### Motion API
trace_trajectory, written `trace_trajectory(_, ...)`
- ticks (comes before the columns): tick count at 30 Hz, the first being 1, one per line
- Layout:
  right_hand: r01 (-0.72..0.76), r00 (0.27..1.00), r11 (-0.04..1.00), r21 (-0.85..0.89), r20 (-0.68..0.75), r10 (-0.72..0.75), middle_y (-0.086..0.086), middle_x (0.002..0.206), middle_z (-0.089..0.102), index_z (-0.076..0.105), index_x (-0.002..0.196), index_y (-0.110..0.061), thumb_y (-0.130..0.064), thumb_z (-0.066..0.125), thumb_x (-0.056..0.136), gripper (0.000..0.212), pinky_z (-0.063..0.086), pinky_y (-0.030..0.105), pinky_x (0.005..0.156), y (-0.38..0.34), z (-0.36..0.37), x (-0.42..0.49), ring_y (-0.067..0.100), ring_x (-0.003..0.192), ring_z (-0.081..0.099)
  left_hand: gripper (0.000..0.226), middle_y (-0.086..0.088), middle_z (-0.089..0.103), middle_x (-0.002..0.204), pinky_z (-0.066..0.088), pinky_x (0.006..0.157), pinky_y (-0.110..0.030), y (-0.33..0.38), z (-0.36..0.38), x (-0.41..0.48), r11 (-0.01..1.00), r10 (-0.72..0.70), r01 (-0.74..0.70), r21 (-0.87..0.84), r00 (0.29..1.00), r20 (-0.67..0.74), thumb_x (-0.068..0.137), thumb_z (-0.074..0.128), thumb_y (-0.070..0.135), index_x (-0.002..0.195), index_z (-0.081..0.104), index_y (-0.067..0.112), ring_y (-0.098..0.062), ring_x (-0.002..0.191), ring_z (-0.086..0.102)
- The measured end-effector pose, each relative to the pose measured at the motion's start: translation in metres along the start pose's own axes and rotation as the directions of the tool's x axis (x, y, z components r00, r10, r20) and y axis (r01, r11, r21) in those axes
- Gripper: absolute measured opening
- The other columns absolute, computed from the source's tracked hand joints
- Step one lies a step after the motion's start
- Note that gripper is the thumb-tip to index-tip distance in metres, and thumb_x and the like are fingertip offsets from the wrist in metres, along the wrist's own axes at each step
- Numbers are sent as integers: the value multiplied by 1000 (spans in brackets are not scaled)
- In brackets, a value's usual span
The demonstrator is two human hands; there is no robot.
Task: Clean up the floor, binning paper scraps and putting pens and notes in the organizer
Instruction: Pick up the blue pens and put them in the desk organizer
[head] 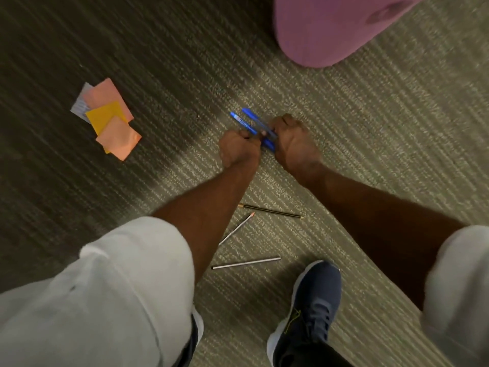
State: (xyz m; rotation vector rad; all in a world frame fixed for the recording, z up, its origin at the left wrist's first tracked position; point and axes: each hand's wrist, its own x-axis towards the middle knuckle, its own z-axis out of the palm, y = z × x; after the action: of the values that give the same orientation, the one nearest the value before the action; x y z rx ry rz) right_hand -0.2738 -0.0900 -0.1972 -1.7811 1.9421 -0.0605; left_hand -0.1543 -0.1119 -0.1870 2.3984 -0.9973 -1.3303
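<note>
Where hands meet, blue pens partly hidden; grip unclear.

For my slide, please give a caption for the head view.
Both hands gather blue pens from carpet; sticky notes lie left.

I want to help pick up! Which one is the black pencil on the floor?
Look on the carpet between the two forearms, ahead of the blue shoe. Three thin sticks lie there; the black pencil is nearest the hands, the only dark one, while the others are silvery.
</note>
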Motion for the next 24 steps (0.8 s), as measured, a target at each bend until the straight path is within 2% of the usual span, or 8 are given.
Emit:
trace_trajectory(4, -65, 998, 988, 141, -8, 67, 15, 111, 62, 62, 112, -9, -24, 57, 95, 24, 49, 41, 81, -7, -6, -6, 36, 97, 61, 29, -5, 73, 102, 46, 74, -22, 8, 3, -3, 999, 30, -30, 15, 999, -28, 76, 79, 33, 98, 71, 15, -23, 95, 68)
trace_trajectory(8, -96, 995, 961, 261, -10, 102, 15, 110, 61, 62, 118, -9, -25, 58, 93, 30, 48, 37, 82, -22, -23, -20, 32, 93, 59, 25, 0, 71, 88, 49, 67, -22, 17, -15, -15, 995, 95, -95, -25, 995, -1, 80, 75, 35, 94, 69, 16, -18, 76, 65)
trace_trajectory(11, -36, 999, 971, 236, -10, 40, 8, 111, 55, 58, 122, -12, -11, 57, 88, 34, 42, 26, 75, -41, -55, -33, 16, 85, 48, 21, -7, 75, 86, 61, 71, -37, 16, -51, -28, 991, 125, -123, -59, 991, 43, 82, 69, 33, 93, 70, 15, -24, 74, 71)
trace_trajectory(12, -15, 1000, 972, 235, -12, 18, 6, 111, 53, 57, 120, -12, -9, 56, 88, 32, 40, 25, 74, -51, -70, -39, 14, 85, 47, 21, -8, 75, 87, 61, 71, -35, 15, -67, -33, 988, 147, -145, -43, 987, 56, 83, 69, 28, 96, 72, 12, -24, 75, 71)
trace_trajectory(15, 93, 996, 966, 240, -22, -90, 7, 111, 52, 58, 113, -10, -4, 56, 83, 31, 45, 29, 75, -86, -119, -56, 18, 87, 51, 26, -8, 71, 87, 54, 69, -20, 22, -128, -57, 971, 238, -236, -40, 970, 47, 78, 72, 17, 101, 71, 6, -18, 76, 64)
trace_trajectory(18, 223, 973, 939, 260, -8, -229, 8, 105, 59, 61, 107, -11, -3, 58, 76, 32, 49, 36, 79, -135, -171, -66, 26, 90, 58, 27, -13, 70, 84, 58, 75, -34, 47, -198, -88, 952, 265, -250, -179, 962, 64, 72, 81, 9, 95, 68, 4, -14, 67, 64)
trace_trajectory(21, 302, 945, 902, 309, 30, -327, 12, 96, 64, 62, 101, -8, 3, 59, 73, 31, 47, 37, 80, -193, -227, -74, 32, 88, 61, 28, -2, 67, 77, 48, 64, -9, 84, -265, -124, 936, 285, -261, -238, 955, 76, 71, 85, 4, 92, 66, 6, 10, 57, 58)
trace_trajectory(24, 291, 945, 892, 346, 42, -324, 12, 92, 66, 60, 99, -9, 1, 57, 77, 25, 46, 39, 74, -251, -283, -80, 35, 85, 62, 38, 0, 67, 73, 50, 67, -25, 117, -331, -150, 903, 285, -250, -349, 957, 51, 67, 87, 5, 84, 59, 23, -3, 63, 61)
